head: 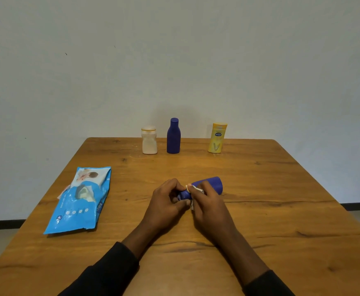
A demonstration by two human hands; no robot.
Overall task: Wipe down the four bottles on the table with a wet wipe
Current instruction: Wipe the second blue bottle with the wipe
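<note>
While L hand (166, 200) grips bottle (211, 184) by its near end, on its side at mid-table (281, 210), R hand (207, 202) pinches wipe (198, 190) vs. its body. Risk: wet plastic slips from grip, bottle rolls off. Three more bottles (173, 137) stand at far edge.

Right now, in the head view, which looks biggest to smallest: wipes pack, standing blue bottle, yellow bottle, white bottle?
1. Wipes pack, though it lies nearer the camera.
2. Standing blue bottle, the tallest.
3. Yellow bottle and white bottle look alike; I won't rank them.
</note>
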